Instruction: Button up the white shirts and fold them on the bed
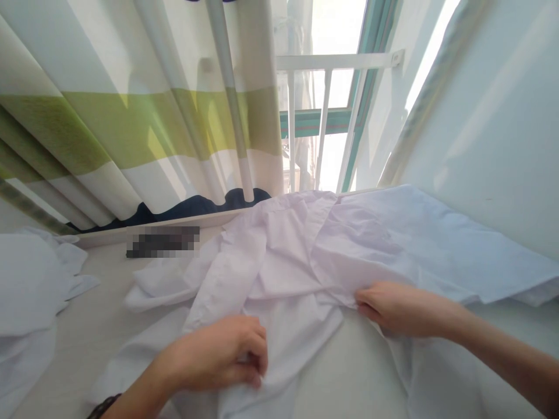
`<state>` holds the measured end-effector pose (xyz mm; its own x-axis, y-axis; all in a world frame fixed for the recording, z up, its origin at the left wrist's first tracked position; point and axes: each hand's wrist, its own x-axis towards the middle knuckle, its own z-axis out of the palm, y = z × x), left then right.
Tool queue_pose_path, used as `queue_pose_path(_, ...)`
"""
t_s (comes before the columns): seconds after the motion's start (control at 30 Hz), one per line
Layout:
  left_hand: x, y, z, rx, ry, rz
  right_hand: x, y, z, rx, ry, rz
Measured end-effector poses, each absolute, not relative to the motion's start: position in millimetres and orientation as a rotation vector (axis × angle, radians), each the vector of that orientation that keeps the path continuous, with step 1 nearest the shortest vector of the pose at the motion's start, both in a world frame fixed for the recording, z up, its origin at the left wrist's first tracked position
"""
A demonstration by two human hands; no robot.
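Note:
A long white garment (283,256), like a coat or shirt, lies spread and wrinkled over the pale surface in front of me. My right hand (393,308) is closed, pinching the garment's near edge right of the middle. Cloth hangs down below that wrist. At the lower left, my left hand (227,352) is bent over the front part of the garment, thumb and fingers curled together at the cloth. Its fingertips are slightly blurred, and the exact grip is partly hidden. A dark band circles the left wrist.
More white cloth (26,291) is heaped at the left edge. A dark, pixelated object (163,242) lies near the back ledge (209,219). Behind hang white and green curtains (152,125). A white railing (334,62) stands before the window, and a pale wall (493,128) rises on the right.

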<state>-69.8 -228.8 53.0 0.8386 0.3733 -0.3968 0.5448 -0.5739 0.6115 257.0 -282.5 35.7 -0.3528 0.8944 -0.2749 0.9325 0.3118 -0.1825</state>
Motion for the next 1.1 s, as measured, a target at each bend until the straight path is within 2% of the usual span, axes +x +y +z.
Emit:
queue_pose_path(0.1, -101, -210, 63, 2.021, 0.751, -0.475, 301, -270, 69, 1.897, 2.404, -0.376)
queue_pose_path(0.2, -106, -198, 73, 2.006, 0.954, -0.579, 325, -240, 97, 2.278, 2.229, 0.069)
queue_pose_path(0.27, -90, -197, 78, 2.087, 1.027, -0.550, 322, -216, 103, 2.422, 2.065, 0.249)
queue_pose_path(0.33, -67, -201, 81, 2.213, 1.058, -0.433, 305, -199, 101, 2.502, 2.031, 0.256)
queue_pose_path(0.47, -26, -220, 76, 2.402, 0.975, -0.247, 251, -210, 92, 2.439, 2.484, 0.021)
queue_pose_path(0.53, -17, -226, 71, 2.448, 0.915, -0.218, 227, -236, 92, 2.051, 2.801, -0.332)
queue_pose_path(0.6, -17, -222, 64, 2.426, 0.879, -0.160, 214, -265, 94, 1.616, 2.852, -0.722)
queue_pose_path(0.7, -28, -198, 49, 2.198, 0.848, -0.050, 211, -292, 86, 1.354, 2.671, -0.861)
queue_pose_path(0.87, -48, -162, 26, 1.593, 0.881, 0.264, 220, -277, 35, 1.799, 2.550, -0.533)
queue_pose_path(1.03, -51, -167, 23, 1.360, 0.951, 0.314, 219, -254, -6, 2.160, 2.701, 0.319)
queue_pose_path(1.1, -50, -168, 25, 1.336, 0.945, 0.305, 219, -252, -11, 2.214, 2.671, 0.550)
